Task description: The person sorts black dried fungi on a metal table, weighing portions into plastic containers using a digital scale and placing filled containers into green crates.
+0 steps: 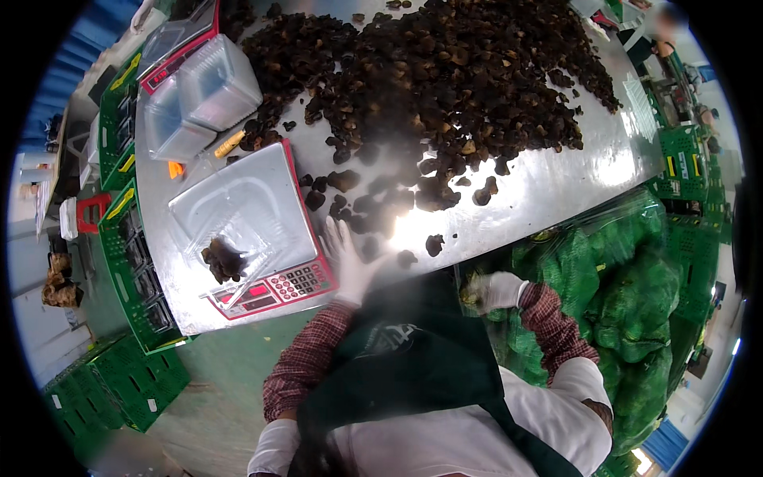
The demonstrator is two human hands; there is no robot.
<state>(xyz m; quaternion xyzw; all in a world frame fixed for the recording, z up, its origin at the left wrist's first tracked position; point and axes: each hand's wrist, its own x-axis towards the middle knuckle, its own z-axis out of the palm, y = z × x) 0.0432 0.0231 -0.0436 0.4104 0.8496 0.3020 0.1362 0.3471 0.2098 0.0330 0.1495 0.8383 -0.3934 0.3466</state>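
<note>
My left hand (350, 258), in a white glove, is open with its fingers spread, at the right edge of a red and white digital scale (278, 179). A clear plastic tray (270, 258) rests on the scale with a small clump of dark mushroom-like pieces (223, 260) in it. Past the table's front edge, beside the green net sacks, is my gloved right hand (502, 291). Its fingers are curled at a small yellowish-brown thing (470, 292), too unclear to name. A large heap of dark brown mushroom-like pieces (445, 71) covers the far part of the metal table.
Stacked clear plastic trays (218, 83) stand at the far left by a second red scale (179, 56). A yellow-handled tool (230, 144) lies near them. Green crates (139, 262) line the table's left side. Full green net sacks (636, 310) stand at the right.
</note>
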